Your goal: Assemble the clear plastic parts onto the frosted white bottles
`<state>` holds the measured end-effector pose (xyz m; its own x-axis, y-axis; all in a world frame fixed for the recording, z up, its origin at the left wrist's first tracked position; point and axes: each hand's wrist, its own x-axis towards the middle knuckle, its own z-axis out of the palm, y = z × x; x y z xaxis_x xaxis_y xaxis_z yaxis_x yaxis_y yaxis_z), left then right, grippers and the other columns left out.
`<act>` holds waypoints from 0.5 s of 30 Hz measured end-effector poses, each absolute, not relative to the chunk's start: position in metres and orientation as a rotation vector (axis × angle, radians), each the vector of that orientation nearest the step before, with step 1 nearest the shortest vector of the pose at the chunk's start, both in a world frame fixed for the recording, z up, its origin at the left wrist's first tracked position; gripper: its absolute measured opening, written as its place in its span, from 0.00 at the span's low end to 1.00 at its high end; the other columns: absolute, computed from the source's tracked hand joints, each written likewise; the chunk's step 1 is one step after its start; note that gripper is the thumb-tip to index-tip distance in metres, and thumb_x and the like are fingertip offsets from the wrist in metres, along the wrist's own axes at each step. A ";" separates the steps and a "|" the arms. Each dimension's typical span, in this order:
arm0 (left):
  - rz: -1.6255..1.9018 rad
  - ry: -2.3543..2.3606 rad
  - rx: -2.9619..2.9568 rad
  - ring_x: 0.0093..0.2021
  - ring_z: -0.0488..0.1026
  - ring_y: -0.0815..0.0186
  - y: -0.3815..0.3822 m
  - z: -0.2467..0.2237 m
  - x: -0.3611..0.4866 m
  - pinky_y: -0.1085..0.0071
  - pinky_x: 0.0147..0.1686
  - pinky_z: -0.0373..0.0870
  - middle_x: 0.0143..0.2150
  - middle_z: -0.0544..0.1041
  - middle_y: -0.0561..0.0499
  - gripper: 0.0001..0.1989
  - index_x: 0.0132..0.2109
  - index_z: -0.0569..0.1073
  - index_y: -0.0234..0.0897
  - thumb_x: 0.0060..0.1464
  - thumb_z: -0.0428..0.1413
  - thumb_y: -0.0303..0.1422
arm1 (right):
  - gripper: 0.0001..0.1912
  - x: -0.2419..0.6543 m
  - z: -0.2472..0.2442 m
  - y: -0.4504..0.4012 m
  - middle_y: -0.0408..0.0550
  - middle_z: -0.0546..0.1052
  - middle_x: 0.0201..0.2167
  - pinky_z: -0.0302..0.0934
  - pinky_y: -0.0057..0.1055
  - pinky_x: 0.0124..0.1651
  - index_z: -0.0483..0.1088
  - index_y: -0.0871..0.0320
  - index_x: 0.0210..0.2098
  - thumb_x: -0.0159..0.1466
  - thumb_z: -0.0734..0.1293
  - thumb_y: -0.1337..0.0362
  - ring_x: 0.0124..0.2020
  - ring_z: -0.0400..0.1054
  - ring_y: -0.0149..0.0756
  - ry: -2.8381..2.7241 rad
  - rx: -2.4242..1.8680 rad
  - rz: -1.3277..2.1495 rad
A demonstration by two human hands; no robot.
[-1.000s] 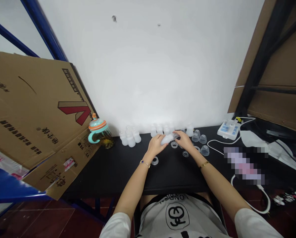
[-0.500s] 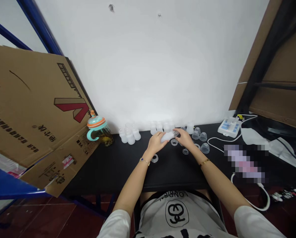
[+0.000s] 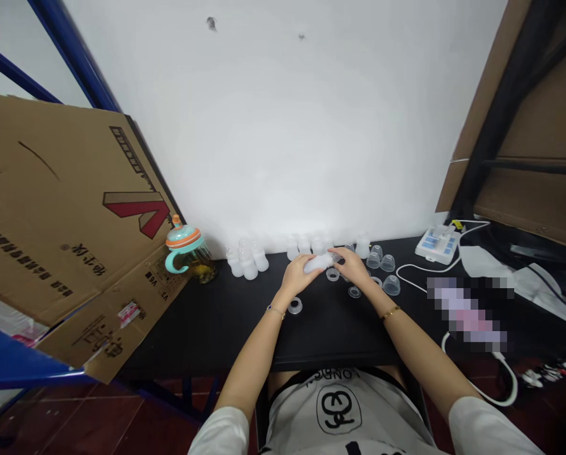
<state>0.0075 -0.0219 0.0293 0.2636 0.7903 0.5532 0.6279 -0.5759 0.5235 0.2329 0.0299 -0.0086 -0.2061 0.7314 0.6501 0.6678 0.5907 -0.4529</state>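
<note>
A frosted plastic baby bottle [image 3: 317, 263] lies sideways between both hands, above the black counter [image 3: 216, 328], its middle partly hidden by the fingers. The neck end is hard to make out against the clear parts behind it. The left hand [image 3: 297, 275] curls around the body, its fingers [image 3: 299, 262] pressed together on the plastic. The right hand [image 3: 352, 266] comes in from the other side, its fingers [image 3: 338, 254] pinching at the neck end. Both forearms angle inward, wrists raised off the counter.

Just beside the hands lie clear plastic rings [image 3: 333, 274], with clear bottle hoods [image 3: 391, 285] to the right. More frosted bottles [image 3: 247, 262] stand upright along the wall, pale and hard to count. Farther left stands a sippy cup [image 3: 189, 250] with teal handles. A pixelated patch [image 3: 467, 313] hides whatever lies at right.
</note>
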 end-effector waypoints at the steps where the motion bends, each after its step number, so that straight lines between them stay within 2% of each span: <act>1: 1.219 1.324 2.301 0.52 0.77 0.57 -0.022 0.030 0.008 0.62 0.55 0.71 0.52 0.80 0.48 0.20 0.54 0.77 0.41 0.57 0.64 0.42 | 0.26 0.233 -0.008 0.030 0.50 0.79 0.52 0.68 0.48 0.58 0.75 0.52 0.55 0.58 0.67 0.72 0.53 0.74 0.47 -1.927 -1.118 0.093; 7: 1.254 1.352 2.062 0.50 0.78 0.57 -0.021 0.031 0.007 0.62 0.53 0.72 0.50 0.82 0.48 0.18 0.50 0.79 0.40 0.54 0.65 0.40 | 0.25 0.231 -0.007 0.027 0.52 0.79 0.53 0.68 0.47 0.57 0.74 0.54 0.56 0.59 0.67 0.71 0.53 0.74 0.48 -1.929 -1.141 0.099; 15: 1.249 1.356 1.901 0.49 0.79 0.54 -0.020 0.033 0.007 0.60 0.53 0.72 0.48 0.83 0.47 0.14 0.45 0.81 0.40 0.54 0.64 0.41 | 0.26 0.231 -0.007 0.027 0.51 0.80 0.50 0.69 0.46 0.56 0.75 0.53 0.55 0.58 0.66 0.73 0.50 0.75 0.46 -1.920 -1.116 0.090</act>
<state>0.0067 -0.0197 0.0329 0.0883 0.9148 0.3942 0.4678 -0.3875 0.7943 0.2307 0.0273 -0.0075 -0.2016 0.7292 0.6540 0.6651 0.5921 -0.4551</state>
